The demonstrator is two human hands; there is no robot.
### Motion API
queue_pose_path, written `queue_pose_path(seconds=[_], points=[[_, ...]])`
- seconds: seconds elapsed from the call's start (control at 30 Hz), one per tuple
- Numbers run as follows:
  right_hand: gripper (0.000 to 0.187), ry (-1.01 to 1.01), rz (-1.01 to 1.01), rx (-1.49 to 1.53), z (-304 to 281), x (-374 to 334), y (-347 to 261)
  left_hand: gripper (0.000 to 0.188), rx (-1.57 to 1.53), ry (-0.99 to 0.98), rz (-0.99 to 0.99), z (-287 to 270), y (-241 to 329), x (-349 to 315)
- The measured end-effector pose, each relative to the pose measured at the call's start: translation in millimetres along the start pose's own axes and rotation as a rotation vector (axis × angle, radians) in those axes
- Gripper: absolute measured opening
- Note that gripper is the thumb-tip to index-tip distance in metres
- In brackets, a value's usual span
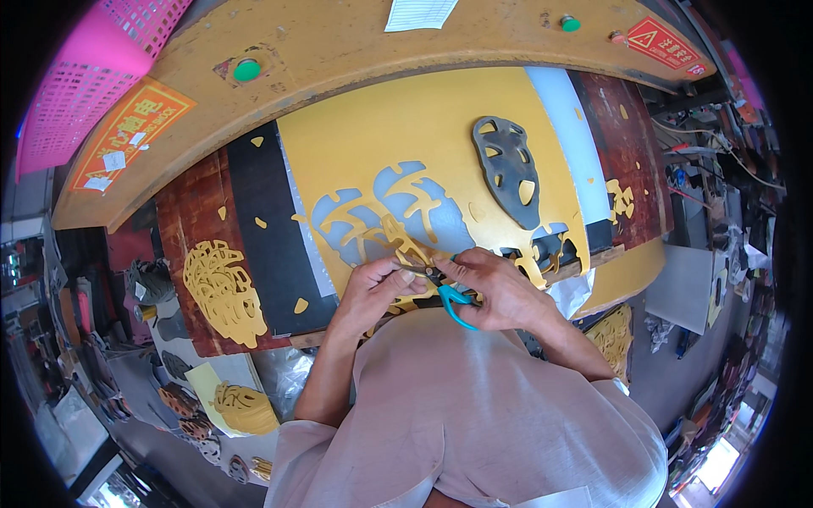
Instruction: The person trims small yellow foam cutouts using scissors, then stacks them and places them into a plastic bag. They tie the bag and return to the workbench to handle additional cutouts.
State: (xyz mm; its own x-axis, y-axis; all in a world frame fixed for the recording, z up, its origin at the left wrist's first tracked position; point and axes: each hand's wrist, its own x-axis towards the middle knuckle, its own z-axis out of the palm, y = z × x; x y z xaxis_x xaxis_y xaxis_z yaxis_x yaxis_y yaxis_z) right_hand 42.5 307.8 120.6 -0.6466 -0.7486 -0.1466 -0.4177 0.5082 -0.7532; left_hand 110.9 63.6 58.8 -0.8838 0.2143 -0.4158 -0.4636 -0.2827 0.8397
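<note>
My left hand (pixel 373 284) pinches a yellow cut-out strip (pixel 405 243) taut just above my right hand (pixel 500 292), which is clamped on teal-handled scissors (pixel 449 296) so the blades meet it squarely.

head cam | looks steeply down | close over yellow sheet (pixel 406 135) | fisheye

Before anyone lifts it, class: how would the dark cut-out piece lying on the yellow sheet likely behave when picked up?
The dark cut-out piece looks thin and flat, so probably light. Its many openings leave narrow bars, so it would likely flex or droop if lifted by one end. Lying flat on the yellow sheet, it seems unlikely to roll; sliding looks more likely.
</note>
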Motion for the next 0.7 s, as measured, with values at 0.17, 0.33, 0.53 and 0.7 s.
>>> queue_pose_path(seconds=[0.17,0.33,0.53,0.7], points=[[0.066,-0.006,-0.017,-0.020,1.4,1.4,-1.6,0.029,0.007,-0.005,-0.009,-2.0,0.4,0.0],[0.065,-0.018,-0.039,-0.018,0.5,0.6,-1.7,0.029,-0.007,-0.011,-0.019,-3.4,0.4,-0.7],[0.064,0.006,-0.053,-0.024,5.3,2.1,-0.3,0.026,-0.036,0.009,-0.038,-4.1,1.7,-1.2],[0.067,0.027,-0.052,-0.011,8.8,1.8,1.8,0.025,-0.006,0.008,-0.021,-4.6,4.3,-1.1]])
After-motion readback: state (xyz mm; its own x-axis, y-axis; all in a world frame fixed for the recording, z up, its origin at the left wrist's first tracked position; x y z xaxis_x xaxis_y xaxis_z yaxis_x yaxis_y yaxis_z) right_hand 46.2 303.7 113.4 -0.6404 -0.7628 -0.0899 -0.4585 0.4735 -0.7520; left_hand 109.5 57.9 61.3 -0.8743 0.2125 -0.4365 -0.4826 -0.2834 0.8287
